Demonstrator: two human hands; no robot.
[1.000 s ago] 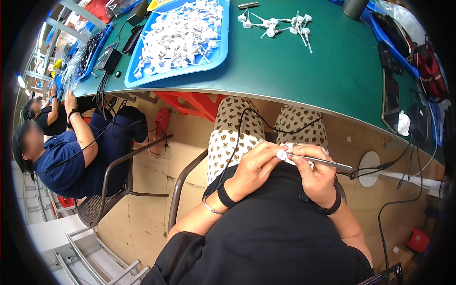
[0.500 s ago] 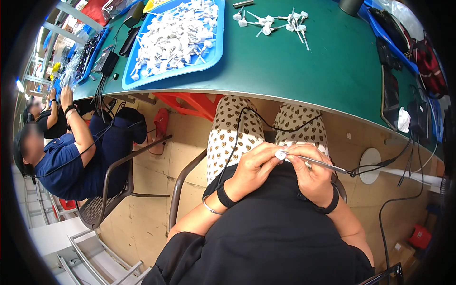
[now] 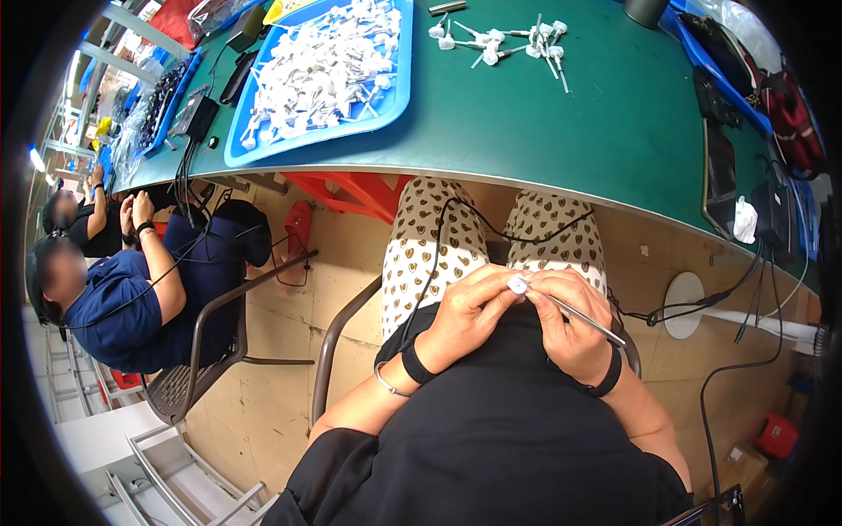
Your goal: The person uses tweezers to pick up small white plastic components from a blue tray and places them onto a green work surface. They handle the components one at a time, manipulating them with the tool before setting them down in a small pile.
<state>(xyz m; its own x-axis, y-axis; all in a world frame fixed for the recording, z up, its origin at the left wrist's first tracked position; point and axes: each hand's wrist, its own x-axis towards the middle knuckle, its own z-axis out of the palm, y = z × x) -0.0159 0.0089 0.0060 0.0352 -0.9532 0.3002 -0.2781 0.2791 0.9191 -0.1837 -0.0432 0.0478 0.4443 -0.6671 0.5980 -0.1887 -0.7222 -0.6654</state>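
Both my hands meet over my lap, below the table edge. My left hand pinches a small white plastic cap at its fingertips. My right hand holds the thin clear tube that runs from that cap out to the right past my wrist. Each wrist wears a black band. A black cable crosses my patterned trousers just behind the hands.
A green table lies ahead, with a blue tray full of white parts and several loose white pieces on it. Dark devices and cables sit along the right edge. Another seated person works at my left on a brown chair.
My hands have stayed together over my lap, with small finger shifts on the cap and tube. The view has tilted slightly; the person on the left has lowered an arm a little.
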